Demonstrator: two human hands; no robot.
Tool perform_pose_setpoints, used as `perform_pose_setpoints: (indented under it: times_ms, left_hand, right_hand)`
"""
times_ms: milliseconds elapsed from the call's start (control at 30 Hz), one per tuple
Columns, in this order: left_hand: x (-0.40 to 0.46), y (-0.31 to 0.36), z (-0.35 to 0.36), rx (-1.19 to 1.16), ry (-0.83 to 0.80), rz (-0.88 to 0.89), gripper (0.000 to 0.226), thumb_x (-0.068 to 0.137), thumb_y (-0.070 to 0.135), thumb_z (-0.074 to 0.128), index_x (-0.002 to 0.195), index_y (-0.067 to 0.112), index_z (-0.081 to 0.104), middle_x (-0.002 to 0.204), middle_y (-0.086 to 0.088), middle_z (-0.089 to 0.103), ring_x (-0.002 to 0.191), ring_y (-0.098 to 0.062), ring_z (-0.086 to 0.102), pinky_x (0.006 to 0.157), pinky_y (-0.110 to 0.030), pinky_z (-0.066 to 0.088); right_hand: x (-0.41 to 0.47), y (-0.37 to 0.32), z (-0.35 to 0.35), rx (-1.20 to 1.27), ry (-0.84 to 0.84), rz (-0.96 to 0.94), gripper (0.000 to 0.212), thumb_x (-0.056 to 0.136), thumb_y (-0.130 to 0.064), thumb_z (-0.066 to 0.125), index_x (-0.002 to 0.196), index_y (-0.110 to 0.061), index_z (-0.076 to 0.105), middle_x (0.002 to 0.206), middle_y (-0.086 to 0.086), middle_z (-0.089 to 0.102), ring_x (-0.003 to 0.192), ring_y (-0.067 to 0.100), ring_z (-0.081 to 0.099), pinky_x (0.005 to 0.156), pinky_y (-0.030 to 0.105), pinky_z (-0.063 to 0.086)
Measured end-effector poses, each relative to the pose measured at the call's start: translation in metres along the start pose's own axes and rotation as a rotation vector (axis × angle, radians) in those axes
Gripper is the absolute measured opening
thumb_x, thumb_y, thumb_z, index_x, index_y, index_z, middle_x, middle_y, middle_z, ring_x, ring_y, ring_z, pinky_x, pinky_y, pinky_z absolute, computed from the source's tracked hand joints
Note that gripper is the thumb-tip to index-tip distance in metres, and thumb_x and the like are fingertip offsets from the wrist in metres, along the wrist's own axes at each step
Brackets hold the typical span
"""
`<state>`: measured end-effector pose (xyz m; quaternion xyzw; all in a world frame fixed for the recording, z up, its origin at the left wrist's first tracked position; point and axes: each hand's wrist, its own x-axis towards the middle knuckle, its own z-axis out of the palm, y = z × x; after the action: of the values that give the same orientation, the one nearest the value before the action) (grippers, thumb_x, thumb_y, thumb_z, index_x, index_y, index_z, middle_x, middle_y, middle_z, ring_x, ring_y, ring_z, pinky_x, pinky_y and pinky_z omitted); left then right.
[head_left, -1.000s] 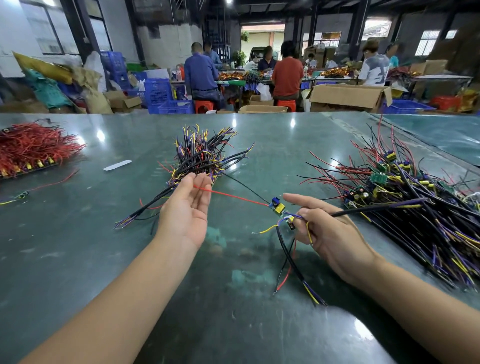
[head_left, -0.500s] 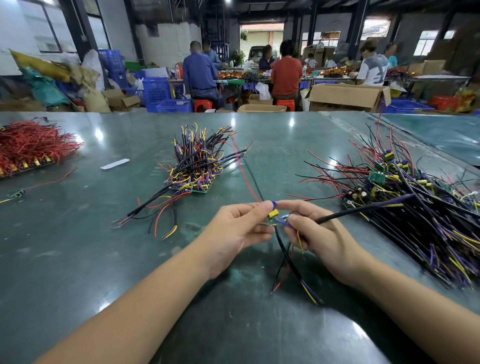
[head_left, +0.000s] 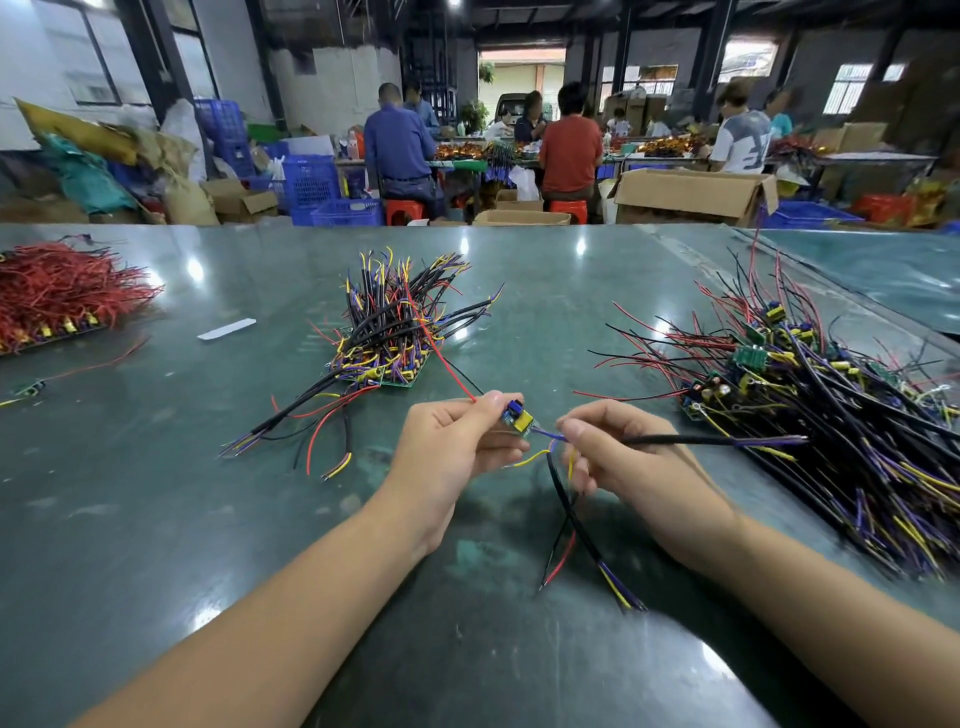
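Three heaps lie around the small board (head_left: 517, 418) that you hold above the bench (head_left: 156, 545). Beyond the board and a little to its left sits a heap of wired boards (head_left: 395, 338), its black, yellow and purple leads fanning upward and toward you. Right of the board spreads a larger tangle (head_left: 810, 415) of black, red, yellow and purple leads with green boards among them. Far to the board's left lies a pile of red wires (head_left: 57, 296), and between that pile and the board lies a white strip (head_left: 227, 329). Well beyond the board, people sit at other tables beside an open cardboard box (head_left: 691, 192).

Your left grip (head_left: 452, 447) is closed on the board, fingers curled round its left end and hiding that part. The visible part is small, with a blue part and a yellow part on top. A red wire (head_left: 447, 364) leaves the board's left end and runs up across the heap beyond it. Your right grip (head_left: 623, 457), just right of the board, pinches the black cable (head_left: 701, 440) between thumb and forefinger. A thin purple lead bridges from there to the board, and the cable's far end rests on the tangle. Below the board, a second black cable (head_left: 576, 525) hangs toward the bench, showing yellow and purple ends, crossed by a red lead.
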<state>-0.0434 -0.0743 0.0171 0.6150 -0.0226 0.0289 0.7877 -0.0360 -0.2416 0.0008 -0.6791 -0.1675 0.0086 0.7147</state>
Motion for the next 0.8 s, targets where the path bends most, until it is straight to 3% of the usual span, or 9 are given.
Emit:
perform_pose_setpoints:
  times_ms: [100, 200, 500, 633, 800]
  left_hand:
    - [-0.001, 0.0, -0.001, -0.034, -0.021, 0.049, 0.023, 0.094, 0.008, 0.051, 0.087, 0.012, 0.072, 0.074, -0.007, 0.072, 0.065, -0.017, 0.07, 0.06, -0.021, 0.055]
    - [-0.002, -0.001, -0.001, -0.041, -0.057, 0.057, 0.024, 0.094, 0.001, 0.048, 0.095, 0.013, 0.069, 0.074, -0.007, 0.071, 0.066, -0.019, 0.07, 0.061, -0.022, 0.055]
    - [-0.001, -0.002, -0.001, -0.117, -0.109, 0.099, 0.031, 0.093, -0.004, 0.045, 0.082, 0.007, 0.072, 0.078, -0.015, 0.071, 0.072, -0.023, 0.072, 0.063, -0.021, 0.055]
    - [-0.002, -0.005, -0.003, -0.038, -0.199, 0.108, 0.005, 0.078, 0.014, 0.073, 0.082, 0.016, 0.075, 0.082, -0.007, 0.072, 0.08, -0.018, 0.069, 0.079, -0.028, 0.057]
    - [-0.002, -0.005, -0.004, 0.029, -0.164, 0.17, 0.013, 0.071, 0.014, 0.075, 0.082, 0.021, 0.074, 0.086, -0.008, 0.072, 0.09, -0.025, 0.067, 0.091, -0.035, 0.051]
  right_hand:
    - [0.002, -0.002, -0.002, 0.194, 0.057, 0.066, 0.012, 0.069, -0.024, 0.072, 0.071, -0.012, 0.069, 0.064, 0.006, 0.063, 0.057, 0.015, 0.059, 0.059, 0.02, 0.051]
    - [0.002, -0.003, -0.005, 0.26, 0.098, 0.107, 0.019, 0.059, -0.026, 0.077, 0.07, -0.013, 0.071, 0.071, 0.012, 0.068, 0.068, 0.021, 0.07, 0.066, 0.023, 0.055]
    - [0.001, -0.006, -0.007, 0.325, 0.161, 0.128, 0.017, 0.06, -0.016, 0.077, 0.072, -0.004, 0.073, 0.079, 0.017, 0.072, 0.083, 0.025, 0.072, 0.07, 0.02, 0.055]
    - [0.0, -0.009, -0.006, 0.395, 0.178, 0.149, 0.006, 0.065, -0.007, 0.071, 0.068, -0.002, 0.072, 0.074, 0.017, 0.07, 0.075, 0.029, 0.072, 0.066, 0.02, 0.055]
    - [-0.003, -0.013, -0.006, 0.404, 0.131, 0.246, 0.019, 0.063, -0.008, 0.071, 0.081, -0.001, 0.071, 0.08, 0.018, 0.071, 0.077, 0.029, 0.072, 0.065, 0.021, 0.056]
